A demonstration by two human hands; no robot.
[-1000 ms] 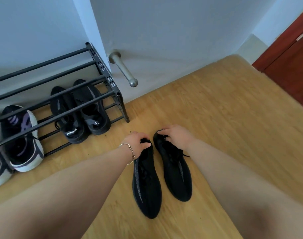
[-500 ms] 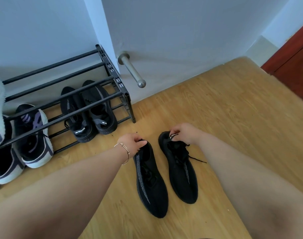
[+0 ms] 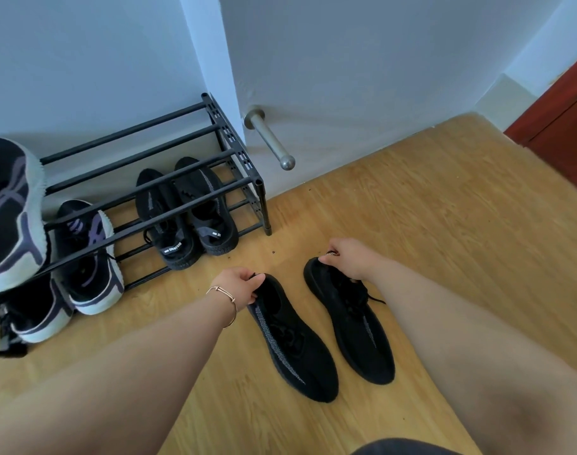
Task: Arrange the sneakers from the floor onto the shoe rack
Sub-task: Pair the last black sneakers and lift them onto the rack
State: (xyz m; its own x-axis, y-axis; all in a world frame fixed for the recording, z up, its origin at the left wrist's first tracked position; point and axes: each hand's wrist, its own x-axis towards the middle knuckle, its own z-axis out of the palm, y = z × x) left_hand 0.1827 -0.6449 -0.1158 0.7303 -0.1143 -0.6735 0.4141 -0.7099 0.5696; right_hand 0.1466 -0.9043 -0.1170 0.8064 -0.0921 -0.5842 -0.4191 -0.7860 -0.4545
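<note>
Two black knit sneakers lie on the wooden floor with their toes toward me. My left hand (image 3: 239, 285), with a bracelet on its wrist, grips the heel of the left black sneaker (image 3: 293, 343). My right hand (image 3: 349, 257) pinches the heel tab of the right black sneaker (image 3: 352, 326). The black metal shoe rack (image 3: 228, 188) stands against the wall at the upper left. On its lower tier sits a pair of black sneakers (image 3: 185, 218). Beside them are black, purple and white sneakers (image 3: 90, 261), and one more (image 3: 11, 211) rests on the top bars.
A metal door stopper (image 3: 272, 142) sticks out from the white wall just right of the rack. A red-brown door (image 3: 566, 116) is at the far right. A fourth purple-and-white sneaker (image 3: 34, 316) sits low at the left edge.
Both hands have shifted on the heels of the black sneakers, and both heels have come up slightly. The view has panned left, showing more of the rack and a sneaker on top.
</note>
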